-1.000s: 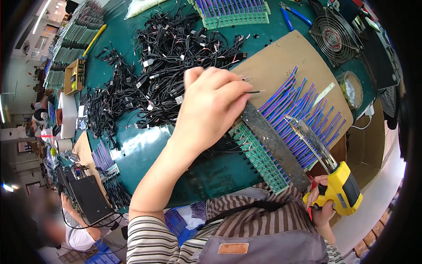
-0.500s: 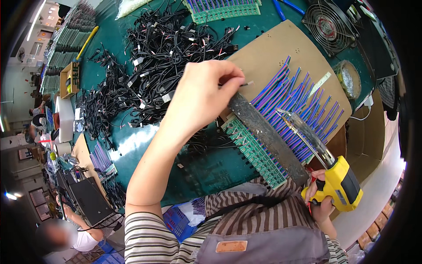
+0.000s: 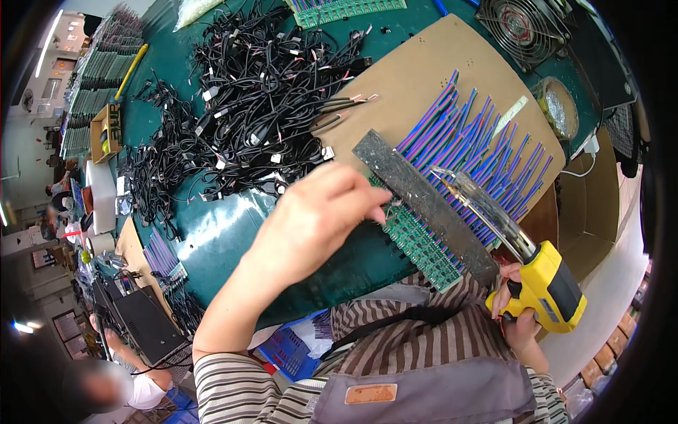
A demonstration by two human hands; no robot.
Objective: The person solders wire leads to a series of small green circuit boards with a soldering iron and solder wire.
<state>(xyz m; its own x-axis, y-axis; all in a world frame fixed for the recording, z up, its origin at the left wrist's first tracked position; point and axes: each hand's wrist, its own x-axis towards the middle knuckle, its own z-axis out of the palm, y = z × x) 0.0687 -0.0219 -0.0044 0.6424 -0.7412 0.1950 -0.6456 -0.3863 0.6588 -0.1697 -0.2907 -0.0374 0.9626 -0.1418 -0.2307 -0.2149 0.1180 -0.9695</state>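
My right hand (image 3: 521, 331) is wrapped around the grip of a yellow and black soldering gun (image 3: 549, 290), whose tip points up and left over a fan of blue, purple and red ribbon wires (image 3: 452, 145). A dark, worn metal bar (image 3: 431, 205) lies across these wires. Along its near side runs a strip of green circuit boards (image 3: 424, 247). My left hand (image 3: 311, 215) is at the strip's far left end, thumb and fingers pinched together; whatever is between the fingertips is blurred and partly hidden.
Black cables (image 3: 268, 85) form a big tangled heap on the green mat (image 3: 219, 247), some stripped ends reaching onto the cardboard (image 3: 431, 63). A fan (image 3: 522, 35) and a round container (image 3: 556, 106) stand far right. At left are stacked boards (image 3: 106, 71) and a co-worker (image 3: 145, 381).
My left hand has come down and nearer, from the bar's far end to the end of the board strip. The soldering gun has barely shifted.
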